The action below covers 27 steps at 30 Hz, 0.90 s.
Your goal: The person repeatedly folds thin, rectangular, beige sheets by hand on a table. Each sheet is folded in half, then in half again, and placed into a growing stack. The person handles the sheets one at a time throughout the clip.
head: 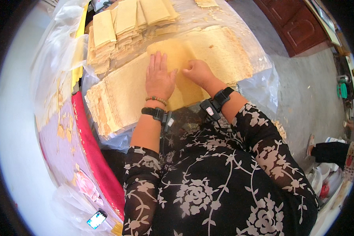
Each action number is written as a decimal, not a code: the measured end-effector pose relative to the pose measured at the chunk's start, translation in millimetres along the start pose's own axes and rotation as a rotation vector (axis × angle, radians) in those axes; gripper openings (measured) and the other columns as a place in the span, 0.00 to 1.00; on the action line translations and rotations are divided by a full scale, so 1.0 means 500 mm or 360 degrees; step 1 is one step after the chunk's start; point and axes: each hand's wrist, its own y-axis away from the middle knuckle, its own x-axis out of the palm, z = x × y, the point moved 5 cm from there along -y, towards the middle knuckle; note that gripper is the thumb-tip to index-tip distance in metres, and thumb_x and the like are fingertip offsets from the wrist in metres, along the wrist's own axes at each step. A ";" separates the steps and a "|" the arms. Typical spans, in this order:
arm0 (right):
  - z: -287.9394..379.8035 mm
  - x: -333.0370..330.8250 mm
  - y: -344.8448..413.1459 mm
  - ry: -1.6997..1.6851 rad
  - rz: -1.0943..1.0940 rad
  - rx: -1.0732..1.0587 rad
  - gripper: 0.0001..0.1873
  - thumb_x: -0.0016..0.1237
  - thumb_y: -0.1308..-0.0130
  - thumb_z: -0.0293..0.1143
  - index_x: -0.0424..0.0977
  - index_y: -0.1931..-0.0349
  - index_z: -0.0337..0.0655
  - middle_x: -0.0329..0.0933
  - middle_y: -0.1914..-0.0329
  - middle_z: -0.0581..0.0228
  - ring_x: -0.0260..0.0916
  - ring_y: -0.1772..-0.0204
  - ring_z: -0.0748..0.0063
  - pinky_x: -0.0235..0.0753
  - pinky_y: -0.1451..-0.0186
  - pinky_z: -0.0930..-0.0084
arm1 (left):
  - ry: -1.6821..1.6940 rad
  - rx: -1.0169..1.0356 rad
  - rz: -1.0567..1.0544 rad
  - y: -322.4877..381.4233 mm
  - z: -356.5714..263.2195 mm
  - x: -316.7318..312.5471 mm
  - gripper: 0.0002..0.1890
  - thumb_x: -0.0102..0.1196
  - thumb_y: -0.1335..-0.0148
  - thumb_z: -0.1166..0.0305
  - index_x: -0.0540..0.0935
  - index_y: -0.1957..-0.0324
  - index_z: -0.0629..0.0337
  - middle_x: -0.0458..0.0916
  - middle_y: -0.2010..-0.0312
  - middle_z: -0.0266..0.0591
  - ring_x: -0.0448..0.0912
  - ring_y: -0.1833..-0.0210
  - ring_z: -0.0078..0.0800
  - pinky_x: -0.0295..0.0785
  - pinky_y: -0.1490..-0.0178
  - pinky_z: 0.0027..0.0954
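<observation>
A wide stack of thin, pale yellow sheets point(129, 85), which look like dried tofu skin, lies before me with ragged, flaking ends. On it rests a darker yellow, translucent sheet point(191, 93), its far part blurred. My left hand point(159, 75) lies flat on this sheet, palm down, fingers extended and thumb out. Just right of it, my right hand point(199, 72) is curled, with thumb and fingers closed at the blurred edge of the same sheet. The fingertips' grip is partly hidden.
Folded yellow bundles point(126, 20) are piled at the far left of the plastic-covered table point(247, 38). A red cloth edge point(91, 150) and a lit phone point(96, 219) are on my left. A dark red panelled wooden piece point(295, 26) stands at right, and another person's leg point(330, 152) shows below.
</observation>
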 end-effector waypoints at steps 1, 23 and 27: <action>-0.005 -0.004 0.003 -0.0021 -0.0074 -0.0028 0.19 0.53 0.40 0.44 0.84 0.68 0.34 0.82 0.65 0.43 0.80 0.59 0.41 0.79 0.52 0.53 | -0.0039 -0.0044 0.0023 0.001 -0.003 0.013 0.36 0.58 0.31 0.52 0.65 0.27 0.59 0.60 0.23 0.50 0.55 0.19 0.48 0.53 0.20 0.47; 0.014 0.040 0.078 0.0706 -0.0391 -0.0647 0.21 0.47 0.31 0.35 0.78 0.39 0.51 0.69 0.27 0.61 0.60 0.22 0.57 0.60 0.21 0.63 | -0.0244 -0.0119 0.0362 0.046 0.045 0.117 0.40 0.50 0.29 0.41 0.62 0.24 0.55 0.56 0.21 0.47 0.50 0.18 0.46 0.43 0.18 0.50; 0.012 0.041 0.076 0.0692 -0.0369 -0.0668 0.21 0.47 0.32 0.34 0.78 0.39 0.51 0.71 0.29 0.61 0.61 0.23 0.56 0.61 0.21 0.62 | -0.0228 -0.0194 0.0284 0.004 0.105 0.118 0.43 0.49 0.30 0.38 0.60 0.23 0.56 0.53 0.20 0.48 0.47 0.16 0.44 0.43 0.18 0.49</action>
